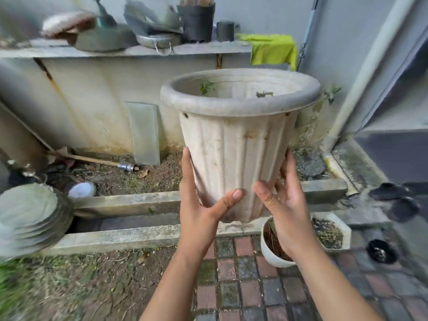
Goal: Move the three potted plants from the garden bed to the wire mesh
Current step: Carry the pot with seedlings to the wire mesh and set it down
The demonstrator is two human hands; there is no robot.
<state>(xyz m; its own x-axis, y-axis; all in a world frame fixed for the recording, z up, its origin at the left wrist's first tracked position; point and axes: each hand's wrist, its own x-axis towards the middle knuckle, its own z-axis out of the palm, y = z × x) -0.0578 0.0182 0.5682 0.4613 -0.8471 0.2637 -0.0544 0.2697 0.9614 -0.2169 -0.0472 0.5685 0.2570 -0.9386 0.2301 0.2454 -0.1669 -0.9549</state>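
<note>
White ribbed pot (pixel 236 147) — held aloft near its base, left hand (pixel 201 205) and right hand (pixel 287 205) pressed to opposite sides, above the garden bed (pixel 143 174) kerb; wire mesh not in view — delivery outstanding, other pots' progress unclear

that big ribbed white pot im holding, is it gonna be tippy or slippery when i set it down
Probably tippy: the ribbed white pot flares to a wide rim above a narrow base. Likely stiff, as its walls keep shape between the left hand and right hand. The dirt-stained ribs should aid grip.
</note>
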